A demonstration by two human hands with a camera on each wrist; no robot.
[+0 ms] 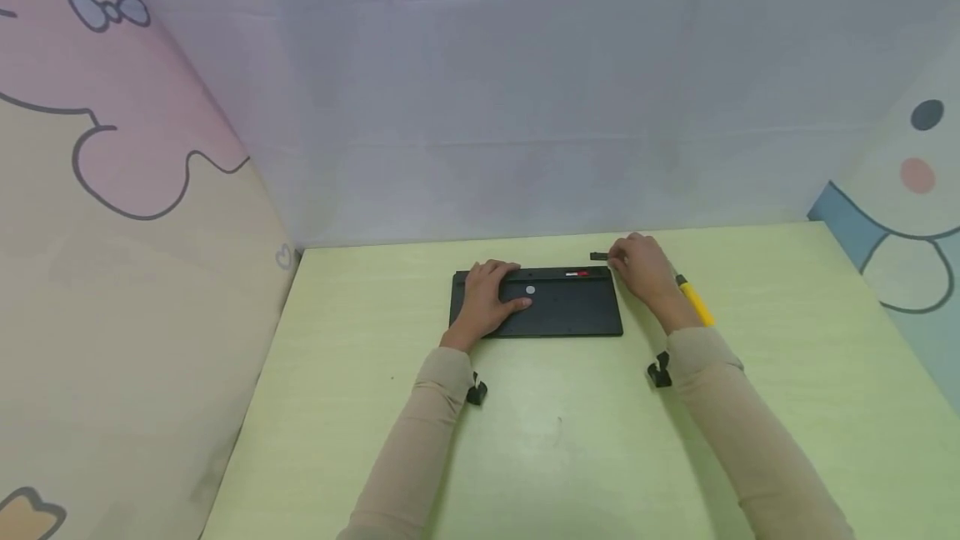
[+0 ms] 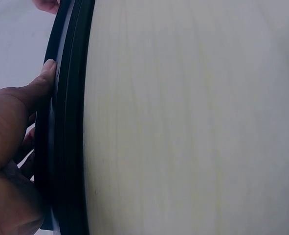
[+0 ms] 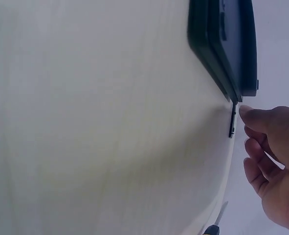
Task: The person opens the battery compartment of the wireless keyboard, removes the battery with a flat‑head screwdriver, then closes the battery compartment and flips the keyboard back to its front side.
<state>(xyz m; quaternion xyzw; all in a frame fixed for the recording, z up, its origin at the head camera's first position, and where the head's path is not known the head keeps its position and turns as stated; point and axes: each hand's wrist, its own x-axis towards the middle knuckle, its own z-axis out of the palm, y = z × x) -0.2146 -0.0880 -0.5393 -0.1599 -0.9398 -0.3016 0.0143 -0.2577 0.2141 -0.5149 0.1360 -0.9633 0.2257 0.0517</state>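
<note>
on a pale yellow-green tabletop (image 1: 562,457), the left hand (image 1: 486,298) grips a flat black rectangular device (image 1: 573,313); past its far right corner, the right hand (image 1: 645,269) is at a small black strip (image 1: 598,256), whether pinching it i cannot tell, near a yellow-handled tool (image 1: 696,301).

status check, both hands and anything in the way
Left hand gripping flat black rectangular panel. Right hand at small black strip, grip unclear. Yellow-handled screwdriver beside right wrist, possibly in the way.
</note>
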